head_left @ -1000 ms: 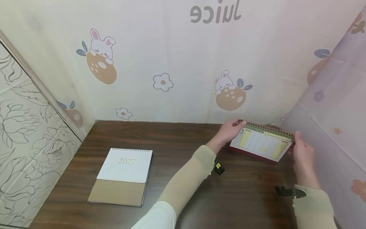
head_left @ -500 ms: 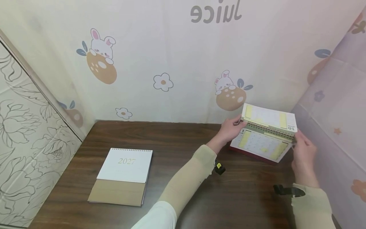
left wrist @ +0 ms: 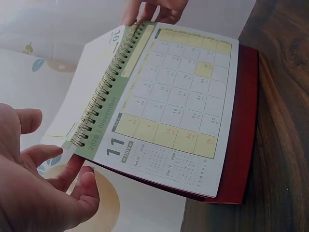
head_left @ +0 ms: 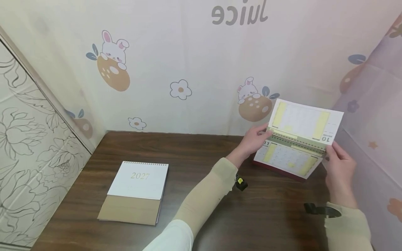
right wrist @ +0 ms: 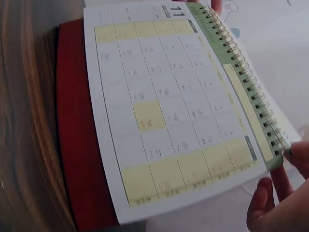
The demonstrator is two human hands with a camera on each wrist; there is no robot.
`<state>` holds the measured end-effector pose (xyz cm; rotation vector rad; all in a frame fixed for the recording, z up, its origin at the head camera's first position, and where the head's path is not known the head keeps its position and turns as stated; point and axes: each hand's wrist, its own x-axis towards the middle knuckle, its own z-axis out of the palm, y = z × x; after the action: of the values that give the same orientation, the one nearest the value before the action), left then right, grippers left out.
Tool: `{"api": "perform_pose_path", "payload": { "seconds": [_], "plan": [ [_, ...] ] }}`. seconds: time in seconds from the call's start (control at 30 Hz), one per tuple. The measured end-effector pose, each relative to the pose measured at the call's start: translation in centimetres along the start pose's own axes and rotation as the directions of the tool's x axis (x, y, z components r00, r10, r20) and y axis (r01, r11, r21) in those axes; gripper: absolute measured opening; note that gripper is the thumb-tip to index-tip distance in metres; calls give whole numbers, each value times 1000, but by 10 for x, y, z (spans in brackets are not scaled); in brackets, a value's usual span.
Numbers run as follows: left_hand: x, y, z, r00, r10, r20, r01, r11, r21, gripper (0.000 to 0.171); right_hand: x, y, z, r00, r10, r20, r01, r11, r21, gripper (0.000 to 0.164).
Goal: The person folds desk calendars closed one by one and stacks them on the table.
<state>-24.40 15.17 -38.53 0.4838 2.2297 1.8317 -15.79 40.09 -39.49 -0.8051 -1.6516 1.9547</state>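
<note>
A spiral-bound desk calendar (head_left: 287, 158) with a red base (left wrist: 246, 121) stands tilted at the back right of the table. Its November 2026 page (right wrist: 159, 101) faces the front. Above the binding, the October page (head_left: 303, 120) is spread upward and reads upside down in the head view. My left hand (head_left: 252, 141) holds the left end of the binding, some fingers (left wrist: 87, 191) reaching behind the stand. At the opposite end my right hand (head_left: 340, 167) grips the calendar by the binding's corner, fingers (right wrist: 260, 198) curled beneath it.
A white and tan 2027 desk calendar (head_left: 138, 181) stands on the left of the dark wooden table (head_left: 201, 150). A printed curtain (head_left: 204, 69) hangs right behind the table, and another curtain side (head_left: 377, 115) closes in beside my right hand.
The October page has come up from behind the binding and now spreads above it. My right hand has shifted slightly right; my left hand stays at the binding's left end.
</note>
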Motion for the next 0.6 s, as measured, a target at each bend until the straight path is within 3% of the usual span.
{"api": "perform_pose_path", "payload": {
  "seconds": [0.2,0.47,0.6],
  "plan": [
    [-1,2,-2,1000,5,14,-4,1000,-17,43,1,4,-8,996,-66,59,74,988,-138,37],
    [-6,6,-4,1000,0,-11,0,1000,-8,44,0,5,-11,990,-142,23,144,977,-159,40],
    [-8,7,-3,1000,-7,-28,7,1000,-8,43,-1,8,-11,974,-227,12,225,958,-177,37]
  ]
}}
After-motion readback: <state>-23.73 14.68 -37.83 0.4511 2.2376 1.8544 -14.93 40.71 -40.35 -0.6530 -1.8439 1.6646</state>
